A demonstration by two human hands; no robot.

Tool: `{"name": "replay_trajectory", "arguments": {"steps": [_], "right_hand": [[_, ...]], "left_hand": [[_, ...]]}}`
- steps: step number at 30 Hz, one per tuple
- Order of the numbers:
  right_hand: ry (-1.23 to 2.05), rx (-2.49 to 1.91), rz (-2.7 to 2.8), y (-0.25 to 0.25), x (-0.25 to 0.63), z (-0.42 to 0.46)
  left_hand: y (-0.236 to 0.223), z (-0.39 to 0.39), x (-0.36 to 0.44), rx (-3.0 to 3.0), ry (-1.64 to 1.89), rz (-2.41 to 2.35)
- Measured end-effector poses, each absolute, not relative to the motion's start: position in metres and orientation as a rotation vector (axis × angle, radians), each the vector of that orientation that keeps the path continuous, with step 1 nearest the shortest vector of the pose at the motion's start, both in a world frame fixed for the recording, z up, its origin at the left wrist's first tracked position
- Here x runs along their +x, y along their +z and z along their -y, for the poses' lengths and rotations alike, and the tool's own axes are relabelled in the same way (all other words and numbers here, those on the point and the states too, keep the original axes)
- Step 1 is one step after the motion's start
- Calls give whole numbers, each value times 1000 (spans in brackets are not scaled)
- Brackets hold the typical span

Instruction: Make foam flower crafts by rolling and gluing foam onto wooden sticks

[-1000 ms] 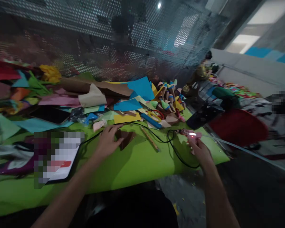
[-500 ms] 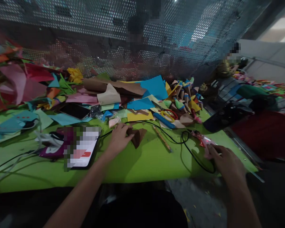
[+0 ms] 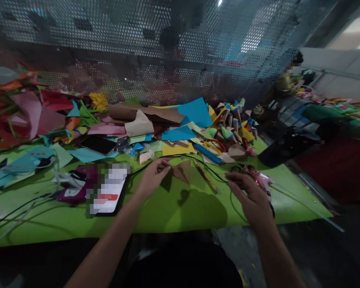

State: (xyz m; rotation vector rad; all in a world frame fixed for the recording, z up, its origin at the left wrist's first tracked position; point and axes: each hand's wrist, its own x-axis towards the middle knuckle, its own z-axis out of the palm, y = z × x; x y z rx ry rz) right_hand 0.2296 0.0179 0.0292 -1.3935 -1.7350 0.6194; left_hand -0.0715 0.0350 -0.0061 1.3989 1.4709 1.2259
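Observation:
Between the thumb and fingers of my left hand [image 3: 152, 177] is a small folded piece of brown paper [image 3: 183, 171], raised a little above the green table. My right hand [image 3: 249, 195] is over the table to the right, fingers apart and holding nothing. Just behind it lies a pink glue gun [image 3: 263, 180] with a lit red light, a clear glue stick [image 3: 307, 206] sticking out of its back toward the table's right edge. A yellow pencil [image 3: 209, 179] lies between my two hands, alongside the black cable [image 3: 195, 157].
A phone [image 3: 114, 188] with a lit screen and a purple pouch [image 3: 75, 192] lie left of my left hand. Coloured paper [image 3: 195, 112], scissors [image 3: 217, 146], a blue cutter [image 3: 208, 153] and a dark phone [image 3: 97, 145] fill the back. Another person [image 3: 291, 80] is at far right.
My right hand has let go of the glue gun, which now lies on the table, and has moved left. The brown paper in my left hand has turned and shifted slightly right.

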Motion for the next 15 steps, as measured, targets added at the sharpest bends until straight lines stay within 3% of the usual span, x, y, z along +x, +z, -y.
{"name": "replay_trajectory", "arguments": {"steps": [8,15], "right_hand": [[1105,-1198,1571,4,160,-21],[1284,-1110,1229,-3,131,-25]], "left_hand": [[-2,-20,-41,837,1595,-1364],[-12,-11,-15,750,1642,-1332]]}}
